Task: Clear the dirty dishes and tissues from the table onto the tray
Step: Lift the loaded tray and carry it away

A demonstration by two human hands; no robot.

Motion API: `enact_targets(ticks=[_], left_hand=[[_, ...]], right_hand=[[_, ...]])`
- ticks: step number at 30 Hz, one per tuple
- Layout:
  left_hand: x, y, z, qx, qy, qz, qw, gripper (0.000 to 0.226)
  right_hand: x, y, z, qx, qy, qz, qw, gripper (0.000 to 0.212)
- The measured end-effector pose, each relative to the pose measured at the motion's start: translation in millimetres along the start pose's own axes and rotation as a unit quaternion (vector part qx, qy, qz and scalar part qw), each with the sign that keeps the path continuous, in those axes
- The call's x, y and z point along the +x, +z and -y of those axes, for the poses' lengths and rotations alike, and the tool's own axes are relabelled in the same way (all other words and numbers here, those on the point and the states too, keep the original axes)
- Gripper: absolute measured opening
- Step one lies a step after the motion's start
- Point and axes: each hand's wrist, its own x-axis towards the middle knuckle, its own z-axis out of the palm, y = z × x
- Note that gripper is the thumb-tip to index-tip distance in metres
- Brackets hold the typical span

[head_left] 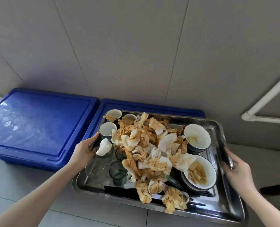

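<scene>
The left hand [85, 149] and right hand [235, 167] each clasp a side rim of the steel tray [217, 128], held partly over a blue crate [152, 106]. Tissues [145, 145] heaped among its bowls [197, 138] reach the near rim; a tilt could shed them.

Location, as I logged it: a restaurant's back-of-house corner. Evidence I saw: blue lidded plastic crates [37, 125] on tiled floor [8, 174], grey panelled wall [119, 46], white pipe [266, 95], steel tray [217, 128] heaped with soiled bowls [197, 136] and tissues [140, 140].
</scene>
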Motion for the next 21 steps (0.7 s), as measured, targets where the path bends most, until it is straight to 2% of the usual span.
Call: enact_targets(ticks=[12, 21], left_hand=[[54.8, -5.4, 16.4, 0.029, -0.007, -0.025, 0.999, 0.077], [93.5, -0.1, 26.4, 0.063, -0.017, -0.015, 0.998, 0.083]], right_hand=[[49.7, 50.9, 27.5, 0.033, 0.002, 0.007, 0.999, 0.056], [75.9, 63.2, 32.9, -0.044, 0.004, 0.007, 0.999, 0.056]])
